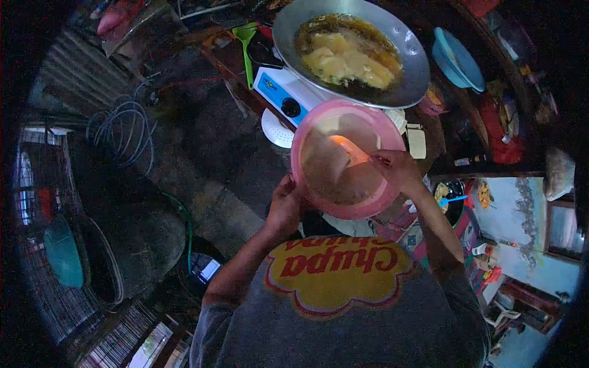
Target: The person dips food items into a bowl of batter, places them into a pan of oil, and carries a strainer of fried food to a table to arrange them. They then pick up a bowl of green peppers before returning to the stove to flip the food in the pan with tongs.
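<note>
My left hand (286,207) grips the near left rim of a pink bowl (299,144), fingers closed on its edge. Inside the bowl is a pale, beige batter-like mixture (325,175). My right hand (397,169) is closed around an orange spoon (350,149), whose head dips toward the mixture. Just beyond the bowl, a large metal wok (416,61) stands over a white and blue stove (279,92) with a black knob. Pale yellow battered food (350,61) lies in dark oil in the wok.
A green spatula (246,52) lies left of the wok. Below it is a white perforated skimmer (277,130). At right stand a blue basin (457,60) and a dark pan (454,208) with a blue utensil. A coiled hose (132,132) hangs at left.
</note>
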A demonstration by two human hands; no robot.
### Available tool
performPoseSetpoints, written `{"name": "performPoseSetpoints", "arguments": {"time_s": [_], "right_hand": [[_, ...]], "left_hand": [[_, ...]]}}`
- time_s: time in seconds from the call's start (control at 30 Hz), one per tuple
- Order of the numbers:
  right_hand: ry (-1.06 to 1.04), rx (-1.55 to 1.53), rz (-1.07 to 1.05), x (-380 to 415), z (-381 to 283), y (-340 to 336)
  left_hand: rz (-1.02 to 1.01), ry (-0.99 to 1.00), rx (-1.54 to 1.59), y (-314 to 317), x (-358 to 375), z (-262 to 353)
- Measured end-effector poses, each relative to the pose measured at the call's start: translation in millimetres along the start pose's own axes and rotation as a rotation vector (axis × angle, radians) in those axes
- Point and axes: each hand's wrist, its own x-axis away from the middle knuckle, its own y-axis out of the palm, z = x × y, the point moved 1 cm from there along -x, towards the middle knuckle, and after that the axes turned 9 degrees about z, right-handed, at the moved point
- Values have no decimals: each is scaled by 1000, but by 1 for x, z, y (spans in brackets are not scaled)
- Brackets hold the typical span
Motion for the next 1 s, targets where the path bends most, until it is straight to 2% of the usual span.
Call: {"name": "performPoseSetpoints", "arguments": {"time_s": [0.07,0.13,0.27,0.37,0.43,0.57,0.63,0.73,0.87,0.93,1.0], "right_hand": [[-15,13,-24,1,-9,-7],[-18,25,94,12,-21,-14],[-44,69,115,12,-19,12],[-153,110,179,10,-15,11],[-32,-92,53,10,-12,4],[11,-145,-66,7,4,3],[74,-440,-131,9,19,1],[174,-404,-183,12,29,-13],[100,-528,-158,11,45,-44],[188,-897,-138,8,44,-69],[372,-583,-67,-8,43,-95]], "left_hand": [[12,13,-48,-3,-2,0],[-22,-42,-42,-2,-2,1],[-35,-29,57,4,2,1],[9,-36,4,5,5,6],[-31,-52,29,2,0,1],[-58,-26,83,-5,-6,-8],[-32,2,52,-5,-8,-8],[-7,-20,-46,-2,-1,2],[15,36,-53,0,1,4],[-31,34,-226,-9,-2,5],[-6,27,-249,-6,-1,4]]}}
